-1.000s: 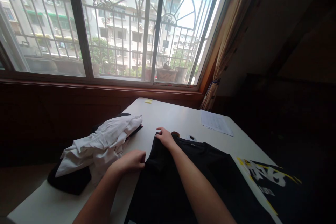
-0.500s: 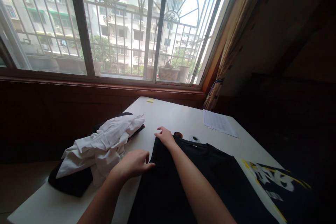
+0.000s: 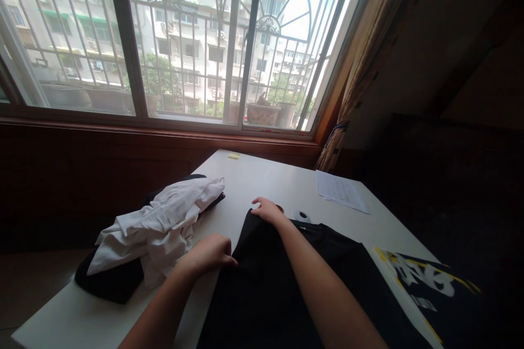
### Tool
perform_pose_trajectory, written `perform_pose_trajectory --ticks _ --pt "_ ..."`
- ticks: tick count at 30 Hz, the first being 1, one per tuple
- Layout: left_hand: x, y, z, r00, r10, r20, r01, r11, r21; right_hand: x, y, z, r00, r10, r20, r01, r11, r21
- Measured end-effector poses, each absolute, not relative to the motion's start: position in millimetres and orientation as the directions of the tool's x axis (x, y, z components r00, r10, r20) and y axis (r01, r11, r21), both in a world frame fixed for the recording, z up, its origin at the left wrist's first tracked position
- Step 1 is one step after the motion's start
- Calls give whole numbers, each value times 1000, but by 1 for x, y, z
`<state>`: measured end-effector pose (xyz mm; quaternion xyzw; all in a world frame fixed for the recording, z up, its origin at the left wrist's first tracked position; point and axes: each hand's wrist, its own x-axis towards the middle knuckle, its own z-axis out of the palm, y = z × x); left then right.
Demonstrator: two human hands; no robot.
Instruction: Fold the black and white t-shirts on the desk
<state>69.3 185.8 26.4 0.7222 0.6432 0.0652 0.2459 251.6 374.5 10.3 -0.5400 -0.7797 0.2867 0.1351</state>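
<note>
A black T-shirt (image 3: 257, 300) lies spread on the white table (image 3: 268, 174), with its collar toward the window. My left hand (image 3: 210, 253) pinches the left edge of the shirt between thumb and curled fingers. Farther up, my right hand (image 3: 267, 210) grips the shirt's far left corner, which is drawn slightly inward and lifted into a fold. My right forearm crosses over the cloth and hides part of it. Just behind the collar sits a small round white item with a dark centre (image 3: 302, 216). A brown round thing (image 3: 280, 209) is mostly hidden by my right hand.
To the left lies a crumpled white garment (image 3: 159, 223) on top of dark cloth (image 3: 110, 281). A dark printed bag or cloth with yellow edging (image 3: 434, 283) is at the right. Printed paper (image 3: 341, 191) lies near the far right edge, and yellow tape (image 3: 233, 156) at the far corner.
My right hand has shifted right, drawing the shirt's corner along. My left hand has closed its thumb and fingers on the shirt edge, where a gap showed before.
</note>
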Motion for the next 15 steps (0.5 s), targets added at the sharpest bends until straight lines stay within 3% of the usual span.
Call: perform_pose_trajectory --ticks 5,7,9,12,15 --pt "66 184 21 210 947 -243 874 -70 481 256 367 1 -441 894 -82 779 336 -528" --pt "67 183 20 261 948 -180 836 -129 534 256 361 -4 -475 880 -25 757 394 -522" --pt "71 183 20 296 955 -25 796 -233 558 256 356 -8 -493 870 32 735 436 -520" --pt "82 185 16 320 925 203 807 -379 452 257 353 -13 -491 868 79 711 451 -539" --pt "90 189 4 380 916 130 846 -401 353 258 355 -17 -479 874 86 686 433 -584"
